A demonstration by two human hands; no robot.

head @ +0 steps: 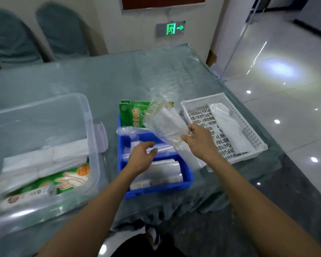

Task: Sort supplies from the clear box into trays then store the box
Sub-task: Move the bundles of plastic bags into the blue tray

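The clear box [85, 115] stands at the left and holds white packs and a green glove packet [70, 178]. A blue tray [156, 190] sits in the middle with clear plastic packs in it and green packets [132, 114] at its far end. My right hand [198, 141] grips a clear plastic pack [167, 125] that tilts up over the blue tray. My left hand [143, 156] hovers over the blue tray with loosely curled fingers touching a clear pack [159, 149]. A white perforated tray [248, 130] at the right holds a white pack [230, 127].
The table [119, 78] carries a glass top over a teal cloth, and its right edge runs just beyond the white tray. Two teal chairs [61, 32] stand behind the far side. A glossy tiled floor [285, 80] lies to the right.
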